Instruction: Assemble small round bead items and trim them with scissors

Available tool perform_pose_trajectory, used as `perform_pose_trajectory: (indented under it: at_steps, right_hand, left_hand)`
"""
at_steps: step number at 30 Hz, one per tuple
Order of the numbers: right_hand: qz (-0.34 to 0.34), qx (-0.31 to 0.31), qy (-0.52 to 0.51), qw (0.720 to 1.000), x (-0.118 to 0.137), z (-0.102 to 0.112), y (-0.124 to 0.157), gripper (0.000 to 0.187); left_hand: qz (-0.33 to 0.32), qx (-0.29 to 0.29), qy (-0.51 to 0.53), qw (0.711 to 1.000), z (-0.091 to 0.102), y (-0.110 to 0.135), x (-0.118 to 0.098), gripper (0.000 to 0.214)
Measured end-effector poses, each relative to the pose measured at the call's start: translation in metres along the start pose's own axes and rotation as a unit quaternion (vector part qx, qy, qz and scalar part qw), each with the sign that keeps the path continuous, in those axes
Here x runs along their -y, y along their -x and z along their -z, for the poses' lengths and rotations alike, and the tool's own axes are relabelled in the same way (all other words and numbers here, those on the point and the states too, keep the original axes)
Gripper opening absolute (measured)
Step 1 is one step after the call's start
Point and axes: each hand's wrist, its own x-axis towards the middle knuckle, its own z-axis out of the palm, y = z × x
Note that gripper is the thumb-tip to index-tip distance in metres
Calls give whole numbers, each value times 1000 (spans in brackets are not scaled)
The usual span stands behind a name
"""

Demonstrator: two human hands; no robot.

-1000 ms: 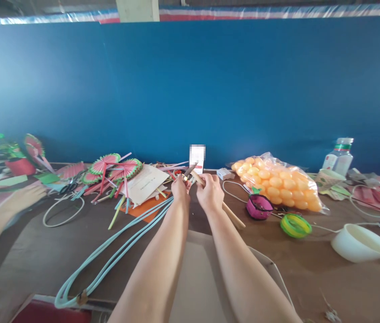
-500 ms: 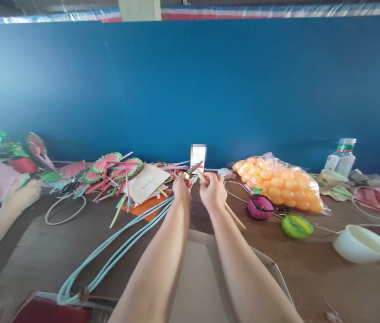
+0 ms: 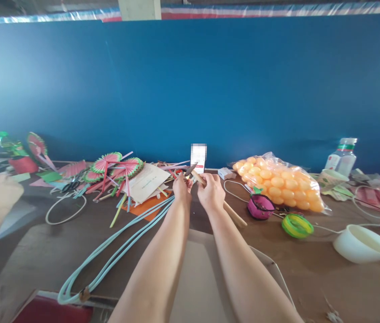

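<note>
My left hand (image 3: pixel 182 187) is closed near the middle of the table, and a dark, pointed, blade-like tool (image 3: pixel 190 170) sticks out at its fingertips. Its handle is hidden, with a small yellowish spot beside the fingers. Beside it, my right hand (image 3: pixel 211 192) wraps round a wooden stick (image 3: pixel 235 214), whose upper end meets the dark blade or lies very close to it. Looped light-blue tubing (image 3: pixel 109 244) runs up to my left wrist; whether the hand grips it is hidden. A phone (image 3: pixel 198 157) stands upright just behind both hands.
Left lie pink-and-green paper fans (image 3: pixel 107 162), papers (image 3: pixel 144 183) and scissors (image 3: pixel 71 185); another person's hand (image 3: pixel 3 192) moves at far left. Right are a bag of orange balls (image 3: pixel 282 184), a purple pouch (image 3: pixel 260 207), a green ring-shaped item (image 3: pixel 297 225), a white bowl (image 3: pixel 366 246) and bottles (image 3: pixel 342 157).
My right hand and the wooden stick have shifted slightly. My left hand stays nearly in place. The other person's hand has moved left, and the pink sheet there has mostly left view.
</note>
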Motion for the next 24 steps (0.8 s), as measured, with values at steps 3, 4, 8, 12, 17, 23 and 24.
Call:
perform_pose_trajectory:
  at_steps: [3,4,8,12,17,23,24]
  right_hand:
    - [-6,-12,5,1000,0,0,0,26]
    - [-6,-10,8,1000,0,0,-1,26]
    - [-2,15,16,1000,-1,0,0,25]
    - [-2,1,20,1000,0,0,0,26]
    - [-6,19,24,1000,-1,-1,0,24]
    - [-7,7,6,1000,0,-1,0,25]
    - [-6,16,6,1000,0,-1,0,25]
  left_hand:
    - [-1,-6,-4,1000,0,-1,0,10]
    - [-2,-7,-6,1000,0,-1,1,10]
    - [1,-12,-13,1000,0,-1,0,10]
    - [-7,-8,-20,1000,1,0,1,10]
    - [-3,-8,-23,1000,1,-1,1,11]
    - [-9,-18,-30,999,1,0,1,10]
    - [-6,-18,-27,999,1,0,1,10]
